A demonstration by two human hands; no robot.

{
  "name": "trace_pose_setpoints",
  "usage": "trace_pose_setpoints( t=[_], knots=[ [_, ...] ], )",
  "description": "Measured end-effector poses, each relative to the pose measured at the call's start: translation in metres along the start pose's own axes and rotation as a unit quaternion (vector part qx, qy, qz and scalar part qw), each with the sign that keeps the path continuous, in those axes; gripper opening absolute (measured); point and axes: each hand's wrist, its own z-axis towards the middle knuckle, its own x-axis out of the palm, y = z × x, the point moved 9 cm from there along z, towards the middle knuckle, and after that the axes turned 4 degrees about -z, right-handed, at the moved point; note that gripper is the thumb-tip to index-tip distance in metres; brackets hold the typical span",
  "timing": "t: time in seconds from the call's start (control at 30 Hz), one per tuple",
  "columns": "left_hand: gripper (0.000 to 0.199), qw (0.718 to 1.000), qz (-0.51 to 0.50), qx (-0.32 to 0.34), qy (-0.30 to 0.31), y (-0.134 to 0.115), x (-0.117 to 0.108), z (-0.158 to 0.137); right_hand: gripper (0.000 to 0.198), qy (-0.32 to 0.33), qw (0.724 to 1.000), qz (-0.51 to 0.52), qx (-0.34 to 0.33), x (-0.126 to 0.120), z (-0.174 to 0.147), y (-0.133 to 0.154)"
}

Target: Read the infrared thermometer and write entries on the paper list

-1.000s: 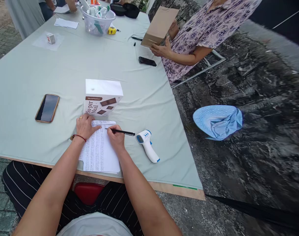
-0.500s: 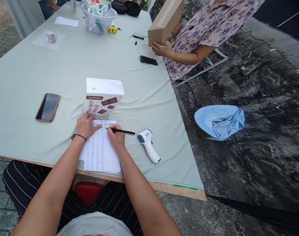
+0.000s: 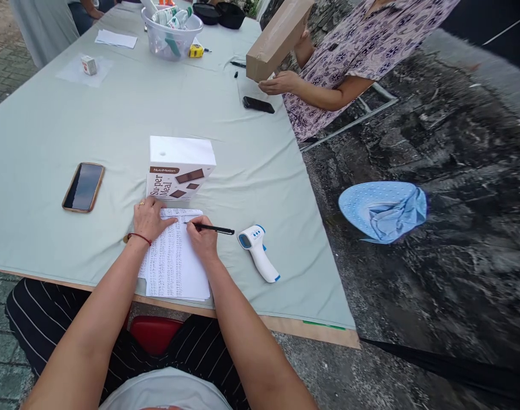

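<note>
My right hand point(image 3: 203, 240) is closed around a black pen point(image 3: 217, 229), its tip at the upper part of a sheet of paper point(image 3: 193, 273) with columns of small handwriting. My left hand point(image 3: 150, 219) lies on the upper left of the paper, fingers stretched out and thumb spread onto the sheet. Just beyond its fingertips stands a white box point(image 3: 180, 165) marked "NutriMotion Super Meal". A white and blue infrared thermometer point(image 3: 258, 254) lies to the right of my right hand. More sheets show beneath the top one.
A smartphone point(image 3: 84, 187) lies at left on the cloth-covered table point(image 3: 106, 125). Farther off are a plastic basket point(image 3: 174, 42) of bottles, a yellow tape measure point(image 3: 196, 50), a small box point(image 3: 88, 65) and a black phone point(image 3: 258, 105). Another person holds a cardboard box point(image 3: 277, 40). A blue hat point(image 3: 381, 212) lies at right.
The other person's cardboard box has tipped and shifted slightly left, and that person's lower hand has come away from its end. My hands, the pen and the paper look unchanged.
</note>
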Motion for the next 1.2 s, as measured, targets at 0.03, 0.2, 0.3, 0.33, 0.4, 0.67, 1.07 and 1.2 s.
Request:
trace_pose_setpoints(
  t=[0.03, 0.2, 0.3, 0.33, 0.4, 0.67, 1.07, 1.2],
  knots=[
    [0.040, 1.000, 0.000, 0.000, 0.000, 0.0001, 0.0001, 0.0001, 0.011, 0.001, 1.000, -0.002, -0.001, 0.0000, -0.0001, 0.0000],
    [0.040, 1.000, -0.009, -0.004, 0.003, 0.0001, -0.0004, 0.0003, 0.010, 0.011, 1.000, 0.001, 0.005, 0.0001, -0.0003, -0.0017],
    [0.041, 1.000, -0.010, -0.006, 0.008, -0.0005, -0.0008, 0.0000, 0.010, 0.005, 1.000, 0.014, 0.005, -0.0009, 0.0000, -0.0020],
    [0.041, 1.000, -0.010, -0.006, 0.009, -0.0008, -0.0011, -0.0001, 0.010, 0.003, 1.000, 0.015, 0.006, -0.0011, 0.0002, -0.0023],
    [0.040, 1.000, -0.011, -0.006, 0.008, -0.0012, -0.0015, -0.0001, 0.009, 0.002, 1.000, 0.014, 0.010, -0.0010, 0.0004, -0.0032],
    [0.041, 1.000, -0.007, -0.003, 0.003, -0.0006, -0.0002, 0.0002, 0.010, -0.005, 1.000, 0.023, 0.014, -0.0025, 0.0011, -0.0028],
    [0.042, 1.000, -0.019, -0.001, 0.000, -0.0003, -0.0005, 0.0004, 0.010, -0.002, 1.000, 0.017, 0.010, -0.0016, 0.0012, -0.0031],
    [0.041, 1.000, -0.024, 0.002, -0.005, 0.0004, 0.0001, 0.0007, 0.012, -0.014, 0.999, 0.032, 0.010, -0.0039, 0.0019, -0.0025]
  ],
)
